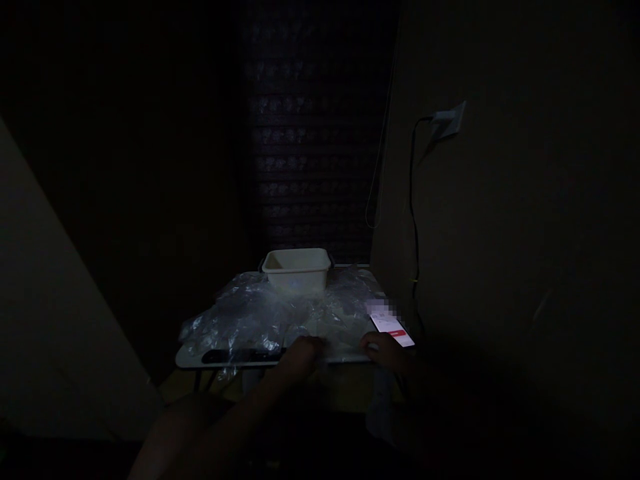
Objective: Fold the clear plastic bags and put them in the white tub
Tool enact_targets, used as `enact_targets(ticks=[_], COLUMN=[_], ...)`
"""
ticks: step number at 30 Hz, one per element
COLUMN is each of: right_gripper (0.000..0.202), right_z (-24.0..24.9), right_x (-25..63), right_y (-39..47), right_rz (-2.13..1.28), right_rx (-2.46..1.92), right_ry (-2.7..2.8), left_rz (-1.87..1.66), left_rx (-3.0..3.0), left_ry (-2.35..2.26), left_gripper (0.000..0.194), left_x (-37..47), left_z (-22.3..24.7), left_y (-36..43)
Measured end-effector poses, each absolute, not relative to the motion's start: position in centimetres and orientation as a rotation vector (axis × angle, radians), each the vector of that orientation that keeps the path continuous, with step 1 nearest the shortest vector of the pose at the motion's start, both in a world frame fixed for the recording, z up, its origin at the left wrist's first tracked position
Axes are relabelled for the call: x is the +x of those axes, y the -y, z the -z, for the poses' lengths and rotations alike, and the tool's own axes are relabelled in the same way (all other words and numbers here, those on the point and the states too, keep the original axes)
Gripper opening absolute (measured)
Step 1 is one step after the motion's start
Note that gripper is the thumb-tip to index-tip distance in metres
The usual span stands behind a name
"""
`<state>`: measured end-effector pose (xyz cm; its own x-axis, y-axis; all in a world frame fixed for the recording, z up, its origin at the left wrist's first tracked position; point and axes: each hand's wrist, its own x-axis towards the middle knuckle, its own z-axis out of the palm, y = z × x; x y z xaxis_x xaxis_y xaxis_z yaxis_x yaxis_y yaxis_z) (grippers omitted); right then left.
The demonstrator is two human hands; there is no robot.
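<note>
Clear crinkled plastic (240,317) covers much of a small white table (187,358). My left hand (304,353) is at the table's front edge, over the plastic, with its fingers bent; the dark hides what they may hold. To its right, my right hand (383,348) rests near the front right corner, fingers curled towards the plastic, their grip unclear. Just beyond it lies a phone (395,328) with a lit screen. A white rectangular tub (296,270) with dark side handles stands at the back of the table.
A long dark object (240,357) lies along the front left edge, partly under the plastic. On the right wall, a black cable (412,200) hangs from a plug in a socket (454,121). Dark blinds (305,147) are behind the table.
</note>
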<state>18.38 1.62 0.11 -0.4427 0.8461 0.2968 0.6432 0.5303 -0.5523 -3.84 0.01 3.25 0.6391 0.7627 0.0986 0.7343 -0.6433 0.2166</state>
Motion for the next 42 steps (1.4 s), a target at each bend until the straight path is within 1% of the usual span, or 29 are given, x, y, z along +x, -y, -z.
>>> enact_targets(ticks=[4, 10, 14, 16, 21, 24, 27, 30, 33, 37, 42], right_gripper=[0.017, 0.015, 0.016, 0.020, 0.044, 0.050, 0.048, 0.040, 0.034, 0.033, 0.038], right_z=[-0.6, -0.1, 0.6, 0.5, -0.9, -1.9, -2.4, -2.2, -1.8, -1.8, -2.5], right_x=[18.3, 18.5, 18.5, 18.7, 19.2, 18.7, 17.4, 16.0, 15.4, 15.4, 14.5], right_y=[-1.6, -1.8, -2.2, -2.3, -2.9, -3.5, -3.8, -3.8, -3.9, -4.4, -5.2], right_rz=[-0.530, -0.569, -0.571, -0.555, -0.339, -0.138, 0.048, 0.219, 0.335, 0.384, 0.382], right_rx=[-1.234, -1.174, -1.184, -1.181, -1.178, -1.295, -1.380, -1.382, -1.427, -1.525, -1.482], right_ry=[2.214, 2.148, 2.124, 2.174, 2.359, 2.458, 2.593, 2.707, 2.702, 2.671, 2.667], left_rz=[-0.439, -0.498, -0.549, -0.574, -0.515, -0.510, -0.474, -0.448, -0.449, -0.426, -0.456], left_rx=[2.547, 2.457, 2.414, 2.400, 2.438, 2.457, 2.462, 2.482, 2.496, 2.492, 2.529], left_ry=[-1.200, -1.180, -1.199, -1.211, -1.185, -1.184, -1.194, -1.197, -1.211, -1.227, -1.170], left_gripper=[0.039, 0.036, 0.034, 0.033, 0.033, 0.032, 0.031, 0.032, 0.032, 0.029, 0.027], left_x=[-4.2, -4.2, -4.0, -4.0, -3.9, -3.8, -3.8, -3.9, -3.9, -3.9, -3.9], left_z=[-3.0, -3.0, -2.9, -2.8, -2.5, -2.7, -2.8, -2.7, -2.4, -2.2, -2.5], left_y=[-0.1, -0.1, -0.2, -0.3, -0.4, -0.3, -0.2, -0.1, -0.1, 0.0, 0.2])
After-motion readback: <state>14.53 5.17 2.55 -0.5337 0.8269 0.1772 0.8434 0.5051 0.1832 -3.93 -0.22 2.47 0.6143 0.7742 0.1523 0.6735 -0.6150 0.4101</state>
